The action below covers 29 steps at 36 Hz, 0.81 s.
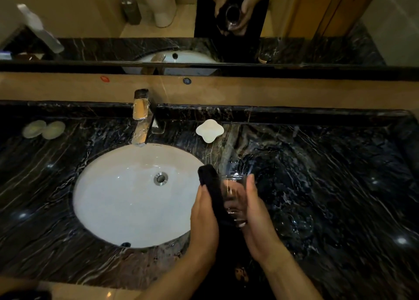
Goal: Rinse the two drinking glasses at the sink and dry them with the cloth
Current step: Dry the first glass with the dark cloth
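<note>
A clear drinking glass is held over the dark marble counter, just right of the sink basin. My right hand grips it from the right side. My left hand holds a black cloth against the glass's left side, and the cloth's upper end sticks up past my fingers. A second clear glass stands on the counter to the right of my hands, faint against the dark stone.
A chrome faucet stands behind the white basin, with no water visible. A white soap dish sits behind my hands. Two pale round pads lie at the far left. A mirror runs along the back wall.
</note>
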Available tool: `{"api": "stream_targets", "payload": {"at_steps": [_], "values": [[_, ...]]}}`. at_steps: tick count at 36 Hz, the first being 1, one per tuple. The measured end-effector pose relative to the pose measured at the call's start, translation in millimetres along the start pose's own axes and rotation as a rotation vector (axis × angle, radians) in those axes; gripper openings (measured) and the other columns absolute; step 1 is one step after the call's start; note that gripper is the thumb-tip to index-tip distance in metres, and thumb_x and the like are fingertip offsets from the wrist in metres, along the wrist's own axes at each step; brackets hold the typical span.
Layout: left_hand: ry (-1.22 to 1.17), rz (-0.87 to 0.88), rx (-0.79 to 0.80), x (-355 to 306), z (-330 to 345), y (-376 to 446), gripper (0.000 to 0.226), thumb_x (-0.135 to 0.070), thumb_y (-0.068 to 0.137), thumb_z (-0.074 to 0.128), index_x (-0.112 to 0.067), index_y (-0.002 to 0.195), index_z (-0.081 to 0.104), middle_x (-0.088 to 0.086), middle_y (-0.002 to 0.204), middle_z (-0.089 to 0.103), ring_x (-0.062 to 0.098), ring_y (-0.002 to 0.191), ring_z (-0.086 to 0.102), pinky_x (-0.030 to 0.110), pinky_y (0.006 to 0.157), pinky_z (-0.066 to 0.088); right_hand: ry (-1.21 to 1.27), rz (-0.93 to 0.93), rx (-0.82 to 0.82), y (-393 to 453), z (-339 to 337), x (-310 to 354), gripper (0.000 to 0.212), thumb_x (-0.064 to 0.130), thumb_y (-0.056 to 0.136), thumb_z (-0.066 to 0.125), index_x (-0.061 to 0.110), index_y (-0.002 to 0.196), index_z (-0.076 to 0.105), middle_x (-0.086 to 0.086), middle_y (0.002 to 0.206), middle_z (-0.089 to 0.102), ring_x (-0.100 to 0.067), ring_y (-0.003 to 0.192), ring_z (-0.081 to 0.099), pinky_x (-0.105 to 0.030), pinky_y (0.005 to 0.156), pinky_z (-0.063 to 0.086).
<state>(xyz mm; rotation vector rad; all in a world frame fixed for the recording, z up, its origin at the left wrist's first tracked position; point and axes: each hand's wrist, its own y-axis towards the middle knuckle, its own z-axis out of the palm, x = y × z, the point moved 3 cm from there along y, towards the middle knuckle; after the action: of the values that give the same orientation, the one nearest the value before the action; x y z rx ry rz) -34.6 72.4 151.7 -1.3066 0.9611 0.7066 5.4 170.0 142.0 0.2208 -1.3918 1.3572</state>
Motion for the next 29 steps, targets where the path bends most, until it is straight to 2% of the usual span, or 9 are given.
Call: {"api": "stream_targets", "payload": {"at_steps": [3,6,9,12,15,18,22,24,29], "values": [[0.002,-0.06,-0.009,-8,-2,14,0.035,-0.034,0.102,0.046,-0.007,0.087,0.063,0.004,0.078,0.068,0.02,0.072,0.063,0.038,0.072,0.048,-0.135,-0.063,-0.063,3,-3,-1,0.058,0.057,0.1,0.029,0.021,0.125,0.067,-0.011,0.094,0.077,-0.02,0.083,0.072,-0.032,0.076,0.059],[0.157,0.041,-0.025,-15,-2,20,0.034,-0.029,0.105,0.041,-0.018,0.08,0.061,-0.006,0.071,0.065,0.015,0.07,0.059,0.034,0.067,0.045,-0.098,-0.078,-0.066,0,0,-3,0.06,0.066,0.091,0.041,0.03,0.138,0.049,-0.008,0.113,0.074,-0.022,0.104,0.072,-0.046,0.096,0.056],[0.366,0.244,0.002,-15,3,11,0.031,-0.043,0.101,0.033,-0.029,0.097,0.06,-0.007,0.089,0.067,0.01,0.086,0.063,0.036,0.077,0.048,0.055,-0.023,-0.004,-4,8,-4,0.075,0.071,0.075,0.068,0.022,0.13,0.055,-0.009,0.124,0.07,-0.024,0.116,0.067,-0.045,0.1,0.055],[0.463,0.443,0.043,-10,8,-6,0.043,-0.045,0.1,0.03,-0.033,0.136,0.05,-0.018,0.123,0.06,-0.005,0.114,0.055,0.023,0.091,0.044,0.259,-0.015,-0.002,-2,7,0,0.089,0.059,0.061,0.085,0.009,0.13,0.06,-0.016,0.124,0.07,-0.029,0.118,0.067,-0.037,0.095,0.058],[0.495,0.563,0.09,0,8,-20,0.061,-0.051,0.102,0.03,-0.025,0.157,0.029,-0.013,0.158,0.035,-0.001,0.145,0.03,0.016,0.114,0.03,0.311,-0.007,0.01,0,3,4,0.081,0.055,0.066,0.078,0.009,0.13,0.062,-0.018,0.125,0.069,-0.029,0.115,0.068,-0.034,0.088,0.061],[0.421,0.579,0.115,10,5,-25,0.062,-0.054,0.102,0.03,-0.028,0.157,0.022,-0.014,0.165,0.022,0.002,0.15,0.02,0.014,0.117,0.021,0.286,0.02,-0.025,3,1,1,0.087,0.07,0.068,0.074,0.008,0.128,0.062,-0.022,0.122,0.069,-0.032,0.107,0.07,-0.041,0.086,0.06],[0.156,0.399,0.109,13,4,-22,0.056,-0.053,0.098,0.033,-0.032,0.15,0.039,-0.008,0.148,0.05,0.014,0.139,0.046,0.042,0.113,0.039,0.277,0.063,-0.001,3,0,0,0.081,0.081,0.074,0.057,0.012,0.114,0.069,-0.017,0.115,0.074,-0.035,0.108,0.068,-0.045,0.093,0.052],[0.052,0.261,0.063,11,3,-19,0.054,-0.059,0.094,0.035,-0.032,0.137,0.052,-0.008,0.124,0.066,0.013,0.119,0.061,0.043,0.101,0.048,0.246,0.071,0.038,1,-1,1,0.079,0.076,0.08,0.045,0.009,0.115,0.069,-0.015,0.114,0.074,-0.033,0.111,0.066,-0.044,0.094,0.052],[-0.013,0.087,0.001,-3,1,-1,0.033,-0.045,0.102,0.04,-0.024,0.104,0.065,-0.003,0.089,0.072,0.019,0.087,0.068,0.043,0.086,0.053,-0.059,0.014,-0.033,0,-2,1,0.066,0.062,0.1,0.026,0.022,0.109,0.077,-0.003,0.089,0.073,-0.013,0.075,0.066,-0.024,0.066,0.054]]}}
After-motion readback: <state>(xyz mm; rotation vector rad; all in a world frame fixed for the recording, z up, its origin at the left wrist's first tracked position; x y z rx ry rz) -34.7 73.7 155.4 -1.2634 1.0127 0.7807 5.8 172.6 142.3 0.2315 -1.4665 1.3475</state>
